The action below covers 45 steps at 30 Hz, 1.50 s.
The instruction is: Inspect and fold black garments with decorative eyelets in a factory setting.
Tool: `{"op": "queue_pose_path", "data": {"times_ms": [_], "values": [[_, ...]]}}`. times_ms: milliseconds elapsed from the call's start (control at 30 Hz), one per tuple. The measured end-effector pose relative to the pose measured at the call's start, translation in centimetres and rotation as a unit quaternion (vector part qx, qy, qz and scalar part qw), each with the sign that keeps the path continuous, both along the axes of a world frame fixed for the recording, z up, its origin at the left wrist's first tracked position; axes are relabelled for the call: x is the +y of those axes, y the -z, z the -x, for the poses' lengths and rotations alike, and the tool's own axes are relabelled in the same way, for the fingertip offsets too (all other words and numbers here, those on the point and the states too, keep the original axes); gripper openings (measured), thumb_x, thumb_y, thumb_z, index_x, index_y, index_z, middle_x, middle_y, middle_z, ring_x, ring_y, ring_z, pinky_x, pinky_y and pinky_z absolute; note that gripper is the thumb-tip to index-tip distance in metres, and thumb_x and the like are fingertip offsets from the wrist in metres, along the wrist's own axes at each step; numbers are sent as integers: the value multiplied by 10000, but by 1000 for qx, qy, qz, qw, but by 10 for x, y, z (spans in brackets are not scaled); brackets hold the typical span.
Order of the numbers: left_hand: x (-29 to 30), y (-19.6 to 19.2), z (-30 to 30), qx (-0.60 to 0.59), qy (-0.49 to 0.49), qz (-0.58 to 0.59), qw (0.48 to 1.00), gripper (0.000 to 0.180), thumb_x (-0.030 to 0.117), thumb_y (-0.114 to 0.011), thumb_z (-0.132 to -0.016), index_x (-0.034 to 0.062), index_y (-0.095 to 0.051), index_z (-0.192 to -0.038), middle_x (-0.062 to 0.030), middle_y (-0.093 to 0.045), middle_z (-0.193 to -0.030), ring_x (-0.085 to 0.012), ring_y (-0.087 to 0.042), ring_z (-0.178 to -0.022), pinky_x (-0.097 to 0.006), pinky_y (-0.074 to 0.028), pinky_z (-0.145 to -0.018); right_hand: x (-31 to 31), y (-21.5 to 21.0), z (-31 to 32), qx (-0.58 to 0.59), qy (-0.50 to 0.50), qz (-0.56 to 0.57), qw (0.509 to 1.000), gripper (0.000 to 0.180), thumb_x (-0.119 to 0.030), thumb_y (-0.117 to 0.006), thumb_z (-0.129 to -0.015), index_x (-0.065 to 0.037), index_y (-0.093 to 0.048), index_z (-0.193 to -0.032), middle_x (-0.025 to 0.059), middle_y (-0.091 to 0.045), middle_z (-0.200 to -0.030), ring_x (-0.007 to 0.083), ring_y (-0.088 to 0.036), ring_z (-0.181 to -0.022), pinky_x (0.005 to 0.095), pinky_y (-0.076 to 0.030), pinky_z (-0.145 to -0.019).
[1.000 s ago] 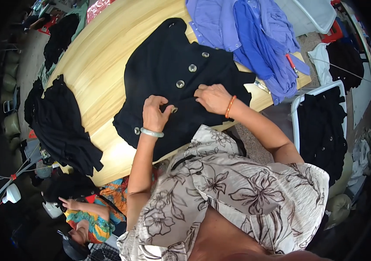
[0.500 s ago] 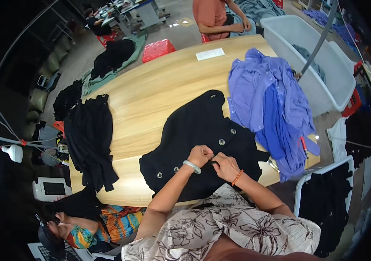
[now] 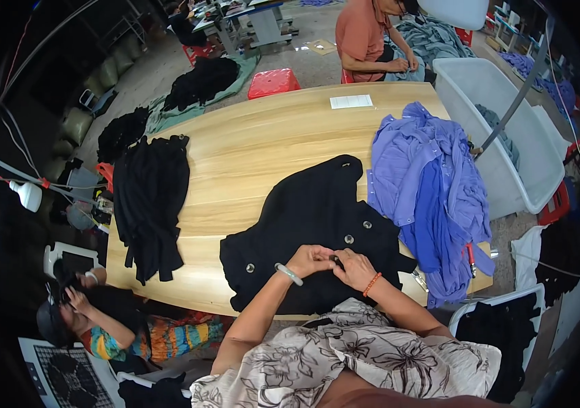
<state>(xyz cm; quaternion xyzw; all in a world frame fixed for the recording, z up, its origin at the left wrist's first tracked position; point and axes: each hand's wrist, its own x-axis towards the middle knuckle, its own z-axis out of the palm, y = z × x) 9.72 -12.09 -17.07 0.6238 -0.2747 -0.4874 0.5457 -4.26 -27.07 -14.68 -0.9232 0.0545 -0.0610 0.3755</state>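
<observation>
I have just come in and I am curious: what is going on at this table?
A person's left hand and right hand meet over a black garment with round buttons, spread on the wooden table; the dark piece at their fingertips is hard to make out. Purple garments lie to the right, more black clothes to the left.

A garment workshop: a black garment (image 3: 307,204) and heaped violet shirts (image 3: 402,160) cover a wooden table (image 3: 235,183), with a cloth-holding white bin (image 3: 470,88) far right and a far co-worker (image 3: 361,41) handling fabric (image 3: 412,71).
</observation>
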Motion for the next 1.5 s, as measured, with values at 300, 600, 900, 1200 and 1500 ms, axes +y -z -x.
{"op": "queue_pose_path", "data": {"times_ms": [300, 600, 900, 1200, 1500], "values": [[6, -8, 23, -356, -57, -6, 933, 212, -6, -626, -774, -6, -697, -974, -183, -663, -868, -350, -653, -796, -381, -510, -703, -12, 6, -10, 6, -86, -41, 995, 253, -20, -592, -797, 32, -624, -1043, 222, -600, -883, 415, -605, -836, 456, -495, -744], [12, -2, 35, -327, -39, -28, 944, 184, 17, -590, -768, -6, -690, -921, -176, -665, -857, -339, -649, -792, -375, -512, -729, -8, 7, 7, -29, -100, -45, 994, 186, 30, -570, -777, 17, -648, -945, 185, -588, -797, 388, -605, -770, 443, -491, -691], [7, -3, 23, -498, -105, -140, 849, 253, 235, -799, -712, 26, -670, -769, -126, -656, -764, -308, -644, -700, -369, -505, -620, -54, 0, 16, 126, -82, 123, 981, 200, -249, -636, -838, -65, -671, -908, 145, -669, -875, 338, -653, -844, 447, -511, -724], [-80, 4, 44, -546, -14, -112, 830, 243, 18, -635, -769, 18, -654, -1011, -162, -636, -966, -359, -596, -941, -418, -494, -831, -55, 21, 36, 36, 48, 22, 998, 155, -147, -638, -811, -43, -668, -922, 140, -645, -877, 350, -648, -787, 453, -517, -689], [-91, 14, 34, -509, 13, -202, 837, 262, 43, -753, -695, 53, -589, -900, -136, -636, -817, -343, -646, -783, -414, -528, -725, -59, 32, 40, 26, 36, -42, 998, 176, -178, -633, -838, -39, -680, -935, 148, -682, -874, 357, -650, -823, 447, -518, -722]]}}
